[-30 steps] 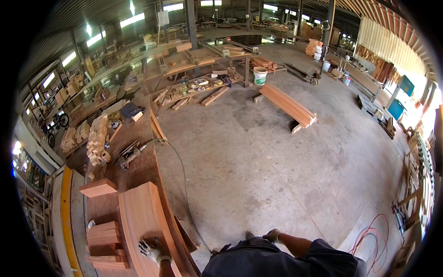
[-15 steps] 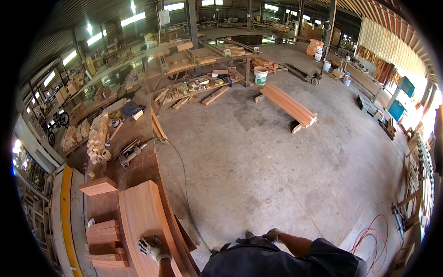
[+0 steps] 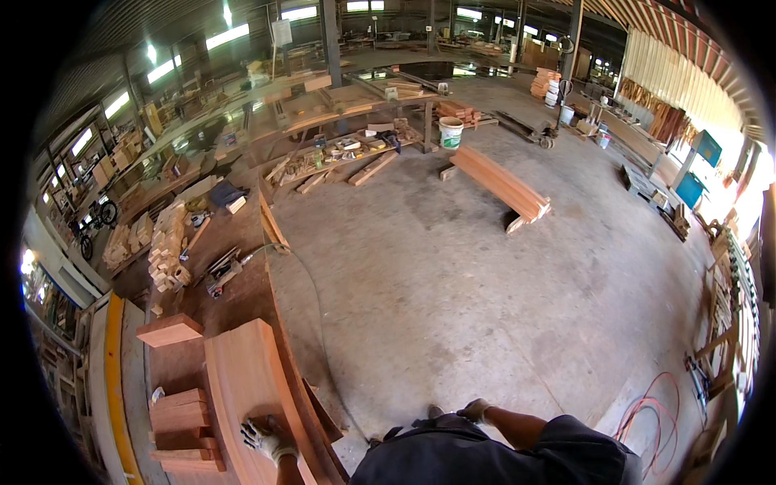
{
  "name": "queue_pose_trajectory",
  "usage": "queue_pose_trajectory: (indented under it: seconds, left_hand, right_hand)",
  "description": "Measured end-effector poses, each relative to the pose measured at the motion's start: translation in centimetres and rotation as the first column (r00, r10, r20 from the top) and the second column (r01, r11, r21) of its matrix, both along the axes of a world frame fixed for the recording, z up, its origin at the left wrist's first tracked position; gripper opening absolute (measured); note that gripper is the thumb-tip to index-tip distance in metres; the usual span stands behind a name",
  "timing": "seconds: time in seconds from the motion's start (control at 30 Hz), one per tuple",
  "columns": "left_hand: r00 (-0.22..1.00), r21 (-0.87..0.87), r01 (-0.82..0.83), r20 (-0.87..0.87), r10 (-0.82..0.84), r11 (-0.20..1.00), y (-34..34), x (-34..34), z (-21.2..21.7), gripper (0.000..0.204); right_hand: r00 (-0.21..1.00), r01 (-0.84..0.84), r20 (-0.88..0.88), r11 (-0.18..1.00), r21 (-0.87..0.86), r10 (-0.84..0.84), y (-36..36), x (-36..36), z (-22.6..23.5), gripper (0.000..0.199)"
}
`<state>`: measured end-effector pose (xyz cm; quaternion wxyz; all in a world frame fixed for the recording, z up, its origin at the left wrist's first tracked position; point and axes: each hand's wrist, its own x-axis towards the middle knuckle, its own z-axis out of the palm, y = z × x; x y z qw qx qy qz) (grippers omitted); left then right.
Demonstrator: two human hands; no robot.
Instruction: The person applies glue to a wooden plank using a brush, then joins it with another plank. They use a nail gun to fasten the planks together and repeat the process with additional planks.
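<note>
My left hand [image 3: 269, 439], in a pale work glove with dark fingertips, lies with its fingers spread on a wide reddish wooden board [image 3: 242, 364]. The board rests lengthwise along the workbench [image 3: 234, 303]. Left of it sit several shorter wooden blocks [image 3: 179, 411], with another thick block [image 3: 169, 330] farther up the bench. My gloved right hand [image 3: 475, 411] is close to my body, over the floor and away from the wood. Its fingers are too small and partly hidden to read.
Farther up the bench are a power tool [image 3: 218, 284] and piled light wood pieces [image 3: 168, 246]. A hose [image 3: 321, 307] trails from the bench onto the floor. Ahead stand stacked long boards [image 3: 501, 186] and a white bucket [image 3: 450, 132]. A red hose [image 3: 651, 408] lies coiled at right.
The whole view has shifted slightly, with the surroundings a little farther left. My left hand stays flat on the board, and my right hand stays near my body.
</note>
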<state>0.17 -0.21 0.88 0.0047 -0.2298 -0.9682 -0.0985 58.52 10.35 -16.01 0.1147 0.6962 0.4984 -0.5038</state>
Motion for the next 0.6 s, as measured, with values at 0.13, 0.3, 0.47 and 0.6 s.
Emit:
queue_pose_trajectory:
  seconds: [0.13,0.3,0.47,0.6]
  left_hand:
    - [0.998,0.046,0.005,-0.069,-0.001,0.999,0.2,-0.7,-2.6,0.081]
    - [0.995,0.012,0.013,-0.102,-0.012,1.0,-0.4,-1.8,-4.1,0.081]
    - [0.997,0.037,0.011,-0.074,-0.009,0.999,-0.1,-1.2,-3.5,0.079]
    - [0.998,0.115,0.026,-0.058,-0.02,0.993,-0.2,-0.9,-3.4,0.078]
  right_hand:
    - [0.999,-0.012,0.047,0.999,0.037,0.01,-0.2,0.5,-1.7,0.054]
    - [0.998,-0.029,0.055,1.0,0.0,0.029,-0.2,0.0,-1.8,0.056]
    - [0.995,-0.067,0.079,0.998,-0.004,0.067,-0.2,0.3,-1.2,0.057]
    - [0.999,-0.007,0.052,0.999,-0.046,0.01,0.2,0.3,-0.2,0.059]
